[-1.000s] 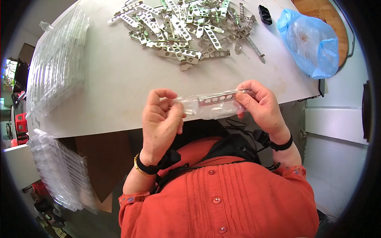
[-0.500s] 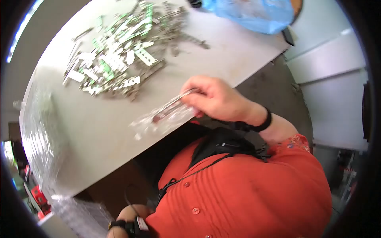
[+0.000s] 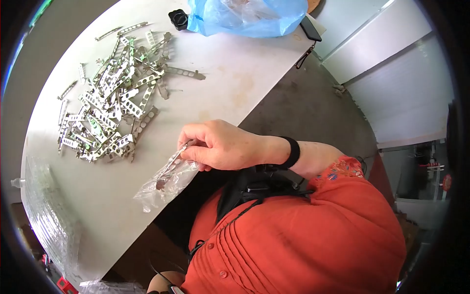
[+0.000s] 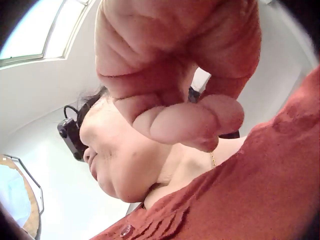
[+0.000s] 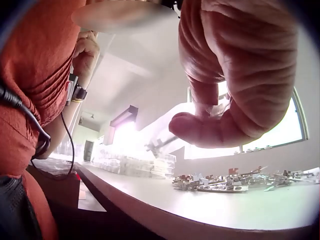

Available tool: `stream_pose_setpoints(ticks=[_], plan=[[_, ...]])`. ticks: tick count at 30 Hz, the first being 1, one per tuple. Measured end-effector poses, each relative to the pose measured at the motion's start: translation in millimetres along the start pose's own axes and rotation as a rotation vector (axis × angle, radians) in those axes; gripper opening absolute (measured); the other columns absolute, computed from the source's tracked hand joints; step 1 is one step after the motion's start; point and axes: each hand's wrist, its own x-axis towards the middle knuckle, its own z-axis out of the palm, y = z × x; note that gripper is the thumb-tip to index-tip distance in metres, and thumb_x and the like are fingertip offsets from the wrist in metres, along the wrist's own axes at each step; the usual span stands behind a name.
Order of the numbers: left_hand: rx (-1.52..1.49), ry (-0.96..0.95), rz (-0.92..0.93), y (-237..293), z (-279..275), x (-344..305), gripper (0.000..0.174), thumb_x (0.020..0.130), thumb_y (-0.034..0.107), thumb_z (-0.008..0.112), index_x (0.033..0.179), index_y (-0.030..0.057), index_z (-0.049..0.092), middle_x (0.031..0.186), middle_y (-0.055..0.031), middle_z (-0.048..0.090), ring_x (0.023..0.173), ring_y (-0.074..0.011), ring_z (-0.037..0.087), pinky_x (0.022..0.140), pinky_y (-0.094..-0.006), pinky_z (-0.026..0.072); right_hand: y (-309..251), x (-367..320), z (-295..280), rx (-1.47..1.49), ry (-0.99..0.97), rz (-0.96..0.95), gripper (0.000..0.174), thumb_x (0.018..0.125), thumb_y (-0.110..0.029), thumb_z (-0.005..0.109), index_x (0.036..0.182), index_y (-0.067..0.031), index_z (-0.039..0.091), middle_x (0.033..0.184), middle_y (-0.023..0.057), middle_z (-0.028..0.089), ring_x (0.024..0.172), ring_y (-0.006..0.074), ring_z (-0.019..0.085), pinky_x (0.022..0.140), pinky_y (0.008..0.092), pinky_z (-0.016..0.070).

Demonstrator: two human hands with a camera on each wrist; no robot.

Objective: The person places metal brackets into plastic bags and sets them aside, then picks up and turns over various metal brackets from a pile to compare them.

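In the head view my right hand (image 3: 223, 147) pinches one end of a perforated metal strip (image 3: 169, 167) between thumb and fingers. A crinkled clear plastic bag (image 3: 180, 182) surrounds the strip and hangs past its far end. The right wrist view shows my right hand (image 5: 240, 75) with thumb and fingers meeting on the bag (image 5: 167, 132). My left hand (image 4: 175, 75) is raised near the person's chin and chest, its fingers curled in to the thumb, with nothing visible in them. Only the left forearm shows at the head view's bottom edge.
A pile of perforated metal strips (image 3: 105, 112) lies on the white table (image 3: 230, 73). Stacked clear plastic packaging (image 3: 49, 215) stands along the left edge. A blue plastic bag (image 3: 249, 17), a black object (image 3: 178, 19) and a dark phone-like item (image 3: 310, 29) lie at the far side.
My left hand has let go of the bag's end and moved away toward the body. My right hand still holds the bagged strip, now tilted downward. The head view has turned.
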Motion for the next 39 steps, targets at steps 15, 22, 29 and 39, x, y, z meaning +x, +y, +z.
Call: stream_pose_setpoints(ticks=[15,22,29,39], plan=[[0.315,0.005,0.047,-20,-62,-23,0.024,0.105,0.021,0.052,0.113,-0.0011,0.057,0.082,-0.0039,0.062,0.069,-0.0086,0.055,0.063,-0.0228,0.0456,-19,6,9,0.053,0.08,-0.02,0.013,0.1,-0.013,0.059,0.106,-0.0017,0.059,0.084,-0.0007,0.063,0.071,0.0041,0.058,0.063,0.0213,0.0515],[0.305,0.125,0.197,-23,-75,-13,0.026,0.104,0.023,0.052,0.112,-0.0016,0.058,0.091,-0.0074,0.064,0.069,-0.0096,0.057,0.059,-0.0224,0.046,-22,15,19,0.011,0.063,0.003,0.013,0.1,-0.013,0.06,0.106,-0.0016,0.059,0.085,0.0002,0.064,0.072,0.0045,0.061,0.064,0.0213,0.0523],[0.042,0.203,0.006,-10,-77,-6,0.033,0.101,0.019,0.056,0.123,-0.0038,0.048,0.108,-0.013,0.06,0.069,-0.0176,0.064,0.053,-0.0261,0.0509,-24,22,23,-0.035,0.069,0.008,0.013,0.1,-0.012,0.06,0.106,-0.0014,0.059,0.086,0.0004,0.065,0.072,0.0052,0.062,0.065,0.0218,0.0535],[-0.059,0.185,0.076,-26,-86,4,0.012,0.097,0.005,0.061,0.102,0.003,0.051,0.088,-0.0068,0.061,0.065,-0.0129,0.06,0.051,-0.0283,0.0531,-20,37,23,0.06,0.008,0.071,0.014,0.101,-0.013,0.059,0.106,-0.0003,0.059,0.084,0.0022,0.063,0.068,0.0069,0.061,0.062,0.0239,0.0538]])
